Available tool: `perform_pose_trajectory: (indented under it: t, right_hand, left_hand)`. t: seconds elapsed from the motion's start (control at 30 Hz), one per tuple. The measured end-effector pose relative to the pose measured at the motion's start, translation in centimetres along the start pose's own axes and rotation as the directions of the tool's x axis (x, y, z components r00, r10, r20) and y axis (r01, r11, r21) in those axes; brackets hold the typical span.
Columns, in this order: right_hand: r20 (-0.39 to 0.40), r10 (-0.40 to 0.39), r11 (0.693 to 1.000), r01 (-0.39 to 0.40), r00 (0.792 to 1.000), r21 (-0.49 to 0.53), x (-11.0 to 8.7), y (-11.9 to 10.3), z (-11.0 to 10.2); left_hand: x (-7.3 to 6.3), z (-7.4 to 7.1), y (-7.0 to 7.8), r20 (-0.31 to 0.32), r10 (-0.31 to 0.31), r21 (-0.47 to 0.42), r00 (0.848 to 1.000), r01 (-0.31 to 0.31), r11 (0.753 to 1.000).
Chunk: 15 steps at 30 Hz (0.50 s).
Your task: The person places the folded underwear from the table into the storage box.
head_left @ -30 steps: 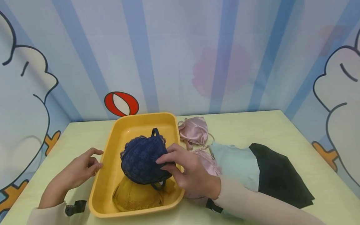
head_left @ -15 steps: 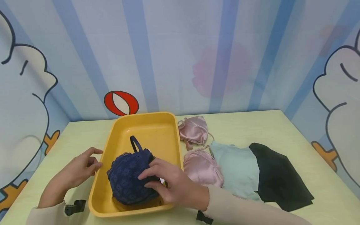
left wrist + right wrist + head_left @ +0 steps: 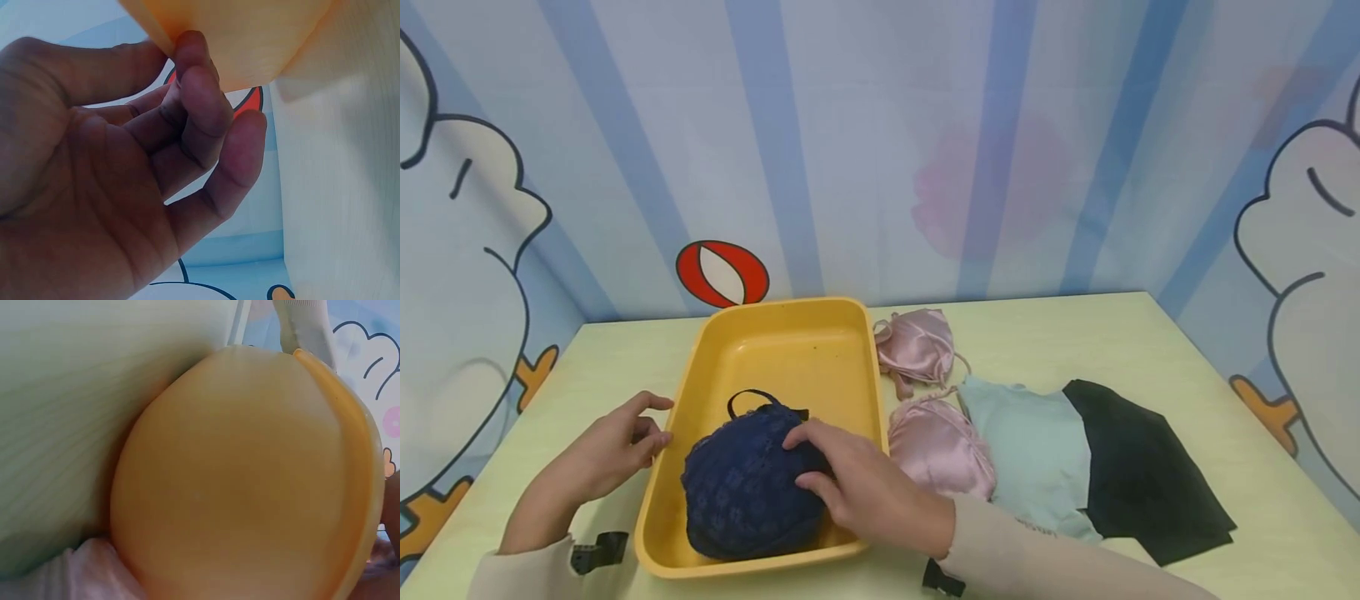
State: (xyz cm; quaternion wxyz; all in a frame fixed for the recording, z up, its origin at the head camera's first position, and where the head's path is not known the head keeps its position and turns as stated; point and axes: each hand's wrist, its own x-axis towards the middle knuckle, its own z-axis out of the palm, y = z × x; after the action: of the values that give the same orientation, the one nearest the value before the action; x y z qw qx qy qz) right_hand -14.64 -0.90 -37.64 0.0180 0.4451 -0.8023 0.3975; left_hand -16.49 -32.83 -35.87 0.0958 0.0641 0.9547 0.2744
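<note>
A navy lace bra (image 3: pixel 748 492) lies folded, cup side up, in the near end of the yellow tray (image 3: pixel 805 321); its strap loops up at the far side. My right hand (image 3: pixel 880 492) rests at the bra's right side, thumb and index finger spread apart against the fabric. In the right wrist view the tray's wall (image 3: pixel 231 475) hides most of that hand. My left hand (image 3: pixel 602 454) holds the tray's left rim, with thumb and curled fingers (image 3: pixel 206 100) at the edge in the left wrist view. The mustard bra seen earlier is now covered by the navy one.
Right of the tray lies a pink satin bra, its far cup (image 3: pixel 917 346) and near cup (image 3: pixel 940 450) spread apart. Beside it are a pale mint garment (image 3: pixel 1030 450) and a black cloth piece (image 3: pixel 1150 475). A patterned backdrop (image 3: pixel 880 150) stands behind the table (image 3: pixel 1060 333).
My right hand has brought the navy bra down and left onto the mustard one. Its thumb and index finger have since moved apart. My left hand stays at the tray's rim.
</note>
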Motion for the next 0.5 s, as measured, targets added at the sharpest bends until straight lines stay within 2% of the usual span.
perform_pose_trajectory:
  t: [0.13, 0.23, 0.5]
  right_hand:
    - [0.085, 0.097, 0.995, -0.094, 0.992, -0.034, 0.03, 0.17, 0.04]
    - [0.141, 0.139, 0.989, -0.131, 0.98, -0.061, 0.05, 0.3, 0.05]
    - [0.182, 0.137, 0.984, -0.114, 0.974, -0.134, -0.01, 0.51, -0.21]
  left_hand:
    - [-0.08, 0.05, -0.09, 0.0, -0.003, 0.002, 1.0, 0.003, 1.0]
    - [-0.07, 0.07, -0.13, 0.001, -0.002, -0.002, 1.0, 0.002, 1.0]
    - [-0.04, 0.0, -0.13, 0.003, -0.001, -0.012, 1.0, 0.001, 1.0]
